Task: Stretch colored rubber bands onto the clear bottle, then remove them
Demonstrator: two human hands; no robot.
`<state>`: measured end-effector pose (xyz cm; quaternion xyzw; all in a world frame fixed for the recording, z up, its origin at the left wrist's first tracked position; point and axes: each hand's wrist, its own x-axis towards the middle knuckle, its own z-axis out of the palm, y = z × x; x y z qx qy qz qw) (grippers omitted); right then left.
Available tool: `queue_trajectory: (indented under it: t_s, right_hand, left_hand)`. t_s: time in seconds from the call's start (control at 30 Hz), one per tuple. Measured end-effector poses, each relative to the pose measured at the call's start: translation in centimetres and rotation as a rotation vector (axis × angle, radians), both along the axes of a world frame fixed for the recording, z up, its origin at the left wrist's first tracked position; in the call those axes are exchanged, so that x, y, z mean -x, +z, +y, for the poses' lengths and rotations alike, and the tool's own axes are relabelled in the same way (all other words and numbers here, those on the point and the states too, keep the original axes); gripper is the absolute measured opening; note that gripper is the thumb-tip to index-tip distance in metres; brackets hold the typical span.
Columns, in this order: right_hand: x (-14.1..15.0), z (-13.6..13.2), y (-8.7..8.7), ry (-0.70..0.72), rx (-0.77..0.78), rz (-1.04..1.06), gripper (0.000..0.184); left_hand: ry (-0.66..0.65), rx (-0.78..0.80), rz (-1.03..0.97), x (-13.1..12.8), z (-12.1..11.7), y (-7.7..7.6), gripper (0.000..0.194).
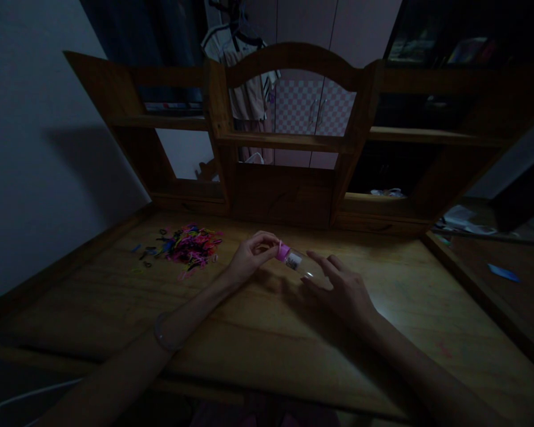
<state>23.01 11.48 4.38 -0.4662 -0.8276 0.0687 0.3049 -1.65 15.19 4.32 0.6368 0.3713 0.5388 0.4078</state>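
A small clear bottle [308, 272] with a pink cap [283, 251] and a white label is held tilted above the wooden desk, its cap toward the left. My left hand [254, 254] is closed, pinching the cap end between thumb and fingers. At the other end, my right hand [345, 289] has its thumb and index finger on opposite sides of the clear body. The bottle's far end is partly hidden by the right fingers. Left of my hands lies a loose pile of small colourful bands or clips [191, 246], mostly pink, too small to tell exactly.
The wooden desk [249, 332] has a shelf unit [285, 142] along its back edge. A wall [40, 166] borders the left side. On a lower surface at right lies a blue card-like item [504, 272]. Clothes [247, 89] hang behind the shelves. The room is dim.
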Motion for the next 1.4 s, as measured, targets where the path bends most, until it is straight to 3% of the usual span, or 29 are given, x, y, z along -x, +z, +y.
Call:
queue_trajectory:
  t_s: [0.17,0.3,0.53,0.8,1.0,1.2,1.4]
  right_hand:
    - [0.7,-0.5,0.6,0.048,0.313,0.229,0.047]
    - [1.0,-0.6,0.9,0.03,0.446,0.342,0.049]
    - [1.2,-0.6,0.8,0.052,0.444,0.401,0.049]
    - [1.0,-0.4,0.8,0.006,0.429,0.455,0.05]
    - [0.9,-0.3,1.4,-0.045,0.405,0.502,0.049]
    - [1.0,-0.3,1.5,-0.054,0.442,0.53,0.048]
    - [0.8,-0.2,1.2,-0.038,0.44,0.483,0.046]
  left_hand:
    - [0.005,0.112,-0.057,-0.4,0.0,-0.3,0.021]
    - [-0.049,0.246,-0.161,-0.6,0.0,-0.4,0.026]
    - [-0.126,0.351,-0.268,-0.6,-0.1,-0.1,0.026]
    - [-0.157,0.342,-0.347,-0.4,0.3,-0.6,0.03]
    - [-0.175,0.402,-0.307,-0.4,0.2,-0.9,0.029]
    - [-0.142,0.357,-0.222,-0.2,0.3,-1.2,0.024]
    - [-0.192,0.363,-0.272,-0.3,0.0,-0.7,0.028]
